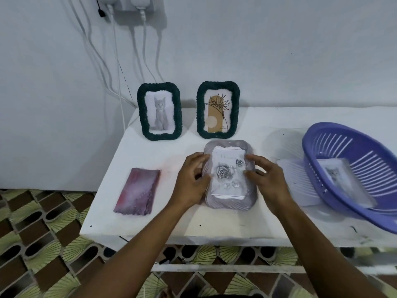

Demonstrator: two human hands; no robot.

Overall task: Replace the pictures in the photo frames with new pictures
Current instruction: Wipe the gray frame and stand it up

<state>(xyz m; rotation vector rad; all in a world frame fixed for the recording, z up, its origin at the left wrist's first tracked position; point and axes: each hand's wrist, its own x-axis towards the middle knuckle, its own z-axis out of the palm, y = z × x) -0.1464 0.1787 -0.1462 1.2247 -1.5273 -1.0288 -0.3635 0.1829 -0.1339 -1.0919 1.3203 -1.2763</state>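
Both forearms reach to the lavender frame [228,175] lying flat mid-desk. Left hand [192,181] and right hand [266,179] grip its side edges, fingers curled, seating the rose picture [227,175]. Next, likely stand it up beside the green frames [160,110] behind.

— Where is the bench [214,229] open?
— Along its near edge, and between the folded cloth [137,191] and the grey frame [228,203].
— And blocked?
— Two green frames [159,110] [218,109] stand upright at the back; the purple basket [352,175] fills the right side.
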